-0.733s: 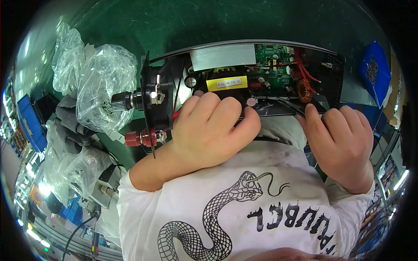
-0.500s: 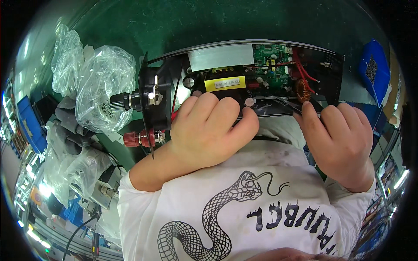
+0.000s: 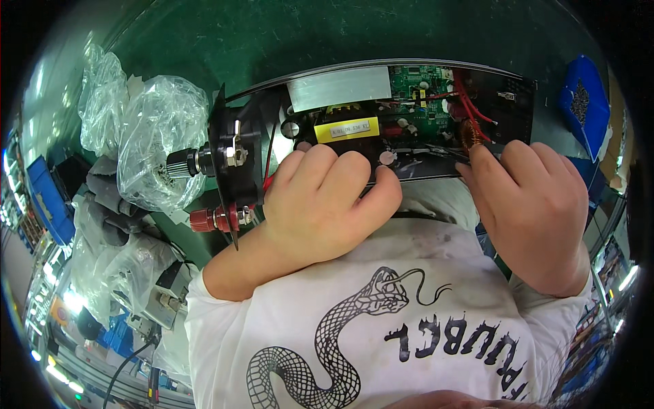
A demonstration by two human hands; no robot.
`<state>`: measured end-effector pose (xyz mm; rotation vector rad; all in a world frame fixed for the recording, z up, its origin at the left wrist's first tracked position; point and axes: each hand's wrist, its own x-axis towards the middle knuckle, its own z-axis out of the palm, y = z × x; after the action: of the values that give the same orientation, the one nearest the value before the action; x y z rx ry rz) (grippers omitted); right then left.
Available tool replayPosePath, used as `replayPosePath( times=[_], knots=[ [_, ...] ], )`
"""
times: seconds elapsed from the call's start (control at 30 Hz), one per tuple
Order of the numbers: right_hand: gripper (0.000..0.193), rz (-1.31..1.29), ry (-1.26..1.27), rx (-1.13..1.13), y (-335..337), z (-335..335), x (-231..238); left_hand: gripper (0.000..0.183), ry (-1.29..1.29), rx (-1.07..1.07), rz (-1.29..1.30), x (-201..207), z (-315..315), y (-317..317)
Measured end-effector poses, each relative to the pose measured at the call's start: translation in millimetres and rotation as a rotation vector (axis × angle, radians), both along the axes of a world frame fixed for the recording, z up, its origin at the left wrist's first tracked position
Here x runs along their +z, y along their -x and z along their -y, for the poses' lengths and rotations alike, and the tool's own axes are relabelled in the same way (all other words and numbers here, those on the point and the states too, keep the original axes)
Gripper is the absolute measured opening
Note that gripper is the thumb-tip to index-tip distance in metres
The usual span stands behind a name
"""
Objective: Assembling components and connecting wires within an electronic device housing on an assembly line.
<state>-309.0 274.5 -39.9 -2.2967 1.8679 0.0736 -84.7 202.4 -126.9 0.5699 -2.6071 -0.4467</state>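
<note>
An open black electronics case [image 3: 518, 123] lies lengthwise before me, with a green circuit board [image 3: 436, 105], a yellow-banded transformer [image 3: 346, 128] and a silver plate [image 3: 340, 88] inside. My left hand [image 3: 330, 201] is closed over its near wall beside the transformer; its fingertips are hidden. My right hand [image 3: 535, 211] is closed on thin metal tweezers [image 3: 446, 151], whose tips point left into the case. Its index finger touches or nearly touches the copper-wound ring coil [image 3: 471, 133]. Red wires [image 3: 470, 102] run above the coil. The black end panel [image 3: 221, 136] carries a black binding post [image 3: 182, 163] and a red one [image 3: 208, 219].
Clear plastic bags [image 3: 163, 136] lie left of the case, one with small metal parts in it. Grey foam pieces [image 3: 109, 201] and a blue bin [image 3: 49, 198] are farther left. At the right stands a blue tray [image 3: 586, 109] of small screws. The table [image 3: 306, 31] is green.
The case has shifted slightly left. My right hand has moved slightly up, its index finger rising along the ring coil. My left hand keeps its grip on the near wall.
</note>
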Motion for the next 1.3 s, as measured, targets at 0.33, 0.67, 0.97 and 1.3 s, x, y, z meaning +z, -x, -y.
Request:
replayPosePath(
  times=[0.33, 0.67, 0.97, 1.3],
  knots=[
    [0.027, 0.042, -0.012, -0.006, -1, -1, 8, 0.014, 0.007, -0.005, 0.005, 0, 0, 0],
    [0.028, 0.030, 0.000, -0.008, 1, -1, 2, 0.014, 0.008, 0.002, 0.016, 1, 0, -1],
    [0.027, 0.019, 0.006, 0.002, 5, -3, 2, 0.013, 0.021, -0.012, 0.000, -1, 1, -1],
    [0.029, 0.082, 0.018, -0.011, 29, -11, 21, 0.015, 0.011, 0.000, -0.014, -2, 0, -2]
  ],
)
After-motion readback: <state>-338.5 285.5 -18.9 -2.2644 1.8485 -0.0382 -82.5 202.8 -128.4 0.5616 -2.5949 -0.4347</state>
